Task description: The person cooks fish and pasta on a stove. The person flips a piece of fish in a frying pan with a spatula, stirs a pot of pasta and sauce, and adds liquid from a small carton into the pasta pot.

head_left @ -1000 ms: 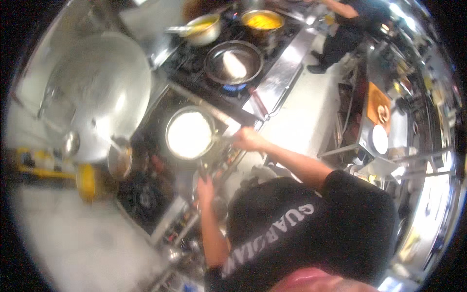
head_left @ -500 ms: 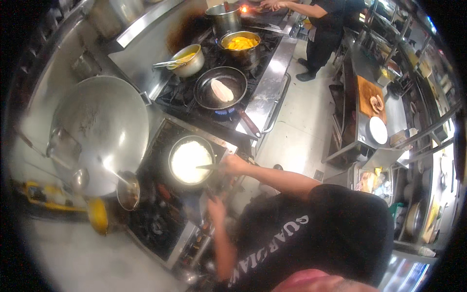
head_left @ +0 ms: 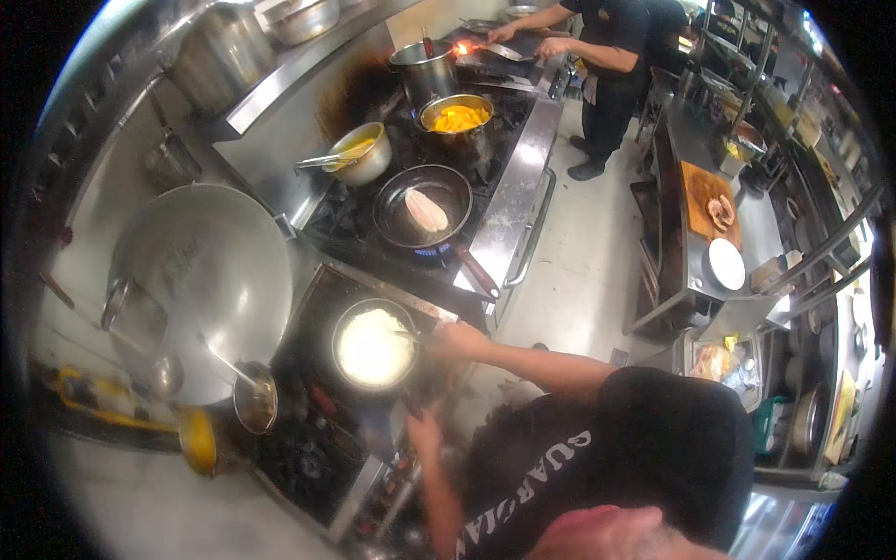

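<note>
A round pan (head_left: 335,347) on the near stove holds pale, creamy food (head_left: 371,350), partly washed out by glare. My left hand (head_left: 425,432) is closed round the pan's dark handle (head_left: 412,405). Above the pan's right rim, my right hand (head_left: 459,341) grips a spatula-like utensil (head_left: 407,334) whose tip reaches over the food. Blur hides its exact shape. Just beyond, on the far burners, a black frying pan (head_left: 387,227) carries a pale fillet (head_left: 427,210) over a blue flame.
Left is a large wok (head_left: 201,271) with ladles. Behind the frying pan stand a steel pot with tongs (head_left: 366,161), a pot of yellow pieces (head_left: 457,119) and a tall pot (head_left: 425,79). A co-worker (head_left: 611,56) stands at the back. A counter holds a cutting board (head_left: 700,191) and white plate (head_left: 724,264).
The view has tilted, so the stoves sit a little lower in it. My right hand's utensil has drawn back toward the pan's right rim. My left hand keeps hold of the handle.
</note>
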Demonstrator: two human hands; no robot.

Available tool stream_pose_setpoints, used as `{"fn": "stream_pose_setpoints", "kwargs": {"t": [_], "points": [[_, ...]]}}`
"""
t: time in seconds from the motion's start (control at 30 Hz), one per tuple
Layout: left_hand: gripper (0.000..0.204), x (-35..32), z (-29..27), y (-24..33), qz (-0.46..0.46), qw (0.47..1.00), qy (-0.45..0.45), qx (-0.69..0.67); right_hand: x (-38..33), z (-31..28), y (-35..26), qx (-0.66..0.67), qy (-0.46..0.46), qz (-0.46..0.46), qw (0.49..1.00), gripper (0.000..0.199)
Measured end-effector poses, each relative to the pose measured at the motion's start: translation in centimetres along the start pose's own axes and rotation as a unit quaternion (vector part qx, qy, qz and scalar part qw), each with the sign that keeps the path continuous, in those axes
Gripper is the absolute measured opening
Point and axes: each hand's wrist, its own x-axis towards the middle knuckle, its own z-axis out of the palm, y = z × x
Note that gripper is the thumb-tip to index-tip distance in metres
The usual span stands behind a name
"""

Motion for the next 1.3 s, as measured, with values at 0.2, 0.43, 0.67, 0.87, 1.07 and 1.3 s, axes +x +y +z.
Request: {"fn": "stream_pose_setpoints", "kwargs": {"t": [0.2,0.43,0.67,0.87,1.07,1.3], "points": [[0.047,3.2,1.8,-7.5,0.077,0.996,0.053,0.014,-1.5,1.0,-1.3,0.051,-0.069,0.014,0.996,0.042],[0.048,1.3,1.3,-1.5,0.027,0.998,-0.006,-0.049,-0.1,1.0,3.9,-0.016,0.046,-0.113,0.992,0.043],[0.044,1.6,3.0,-1.5,0.071,0.997,0.035,0.003,0.0,1.3,2.9,-0.037,-0.024,-0.043,0.998,0.041],[0.045,0.9,0.7,-1.3,0.021,1.000,0.009,0.009,-2.3,-2.4,1.4,0.056,0.009,-0.056,0.997,0.042],[0.055,-1.5,0.7,2.2,0.003,1.000,-0.007,-0.005,-2.3,-1.6,-1.5,0.026,-0.076,0.015,0.997,0.041],[0.063,0.6,0.4,-1.2,-0.043,0.998,-0.050,0.014,-4.0,-2.9,-0.3,0.016,-0.005,-0.013,1.000,0.038]]}}
